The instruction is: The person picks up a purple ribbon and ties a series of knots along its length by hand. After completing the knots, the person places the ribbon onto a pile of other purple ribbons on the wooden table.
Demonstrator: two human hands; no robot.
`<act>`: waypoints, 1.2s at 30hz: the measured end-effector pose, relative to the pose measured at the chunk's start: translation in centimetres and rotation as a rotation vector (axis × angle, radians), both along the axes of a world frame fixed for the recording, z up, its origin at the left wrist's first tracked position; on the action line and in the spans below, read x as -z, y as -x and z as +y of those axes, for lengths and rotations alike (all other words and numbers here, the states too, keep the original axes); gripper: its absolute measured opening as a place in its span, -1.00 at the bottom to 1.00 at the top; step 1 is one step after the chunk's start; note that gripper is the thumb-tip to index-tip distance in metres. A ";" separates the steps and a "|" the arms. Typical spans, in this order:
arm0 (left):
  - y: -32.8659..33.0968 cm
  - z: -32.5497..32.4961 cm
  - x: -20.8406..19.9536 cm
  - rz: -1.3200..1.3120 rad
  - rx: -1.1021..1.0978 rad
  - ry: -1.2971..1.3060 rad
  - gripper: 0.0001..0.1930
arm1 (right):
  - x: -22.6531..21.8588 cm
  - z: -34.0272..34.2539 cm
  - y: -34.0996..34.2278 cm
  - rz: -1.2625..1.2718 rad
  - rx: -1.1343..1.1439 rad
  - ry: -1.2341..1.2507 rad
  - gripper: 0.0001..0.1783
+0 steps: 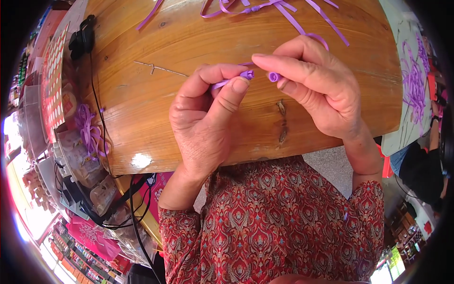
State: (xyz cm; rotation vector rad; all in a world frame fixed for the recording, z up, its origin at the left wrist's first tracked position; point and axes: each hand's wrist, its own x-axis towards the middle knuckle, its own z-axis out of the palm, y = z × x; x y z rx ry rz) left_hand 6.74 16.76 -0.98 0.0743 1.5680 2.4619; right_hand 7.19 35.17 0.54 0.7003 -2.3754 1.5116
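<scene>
1. Table (142,118): smooth, glossy wood, with glare near its near-left corner.
2. Purple tubular pieces (274,76) above the table: smooth, plastic-looking.
3. Purple ribbons (288,19) at its far edge: smooth cloth, faint sheen.
4. Thin rod (163,69) toward its left edge: shiny metal.
5. Black adapter (81,40) at its left edge: plastic.
6. Patterned garment (283,222) by its near edge: matt cloth.
</scene>
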 end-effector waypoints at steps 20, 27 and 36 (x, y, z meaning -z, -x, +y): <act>0.1 0.3 0.8 0.234 -0.019 0.225 -0.92 | 0.3 0.1 0.0 -0.039 -0.028 0.120 -0.78; 0.0 0.3 0.7 0.191 -0.005 0.194 -0.93 | 0.3 0.0 -0.1 -0.011 0.002 0.076 -0.80; -0.1 0.2 0.0 0.133 0.028 0.250 -0.94 | 0.4 0.0 -0.1 0.005 -0.011 0.043 -0.82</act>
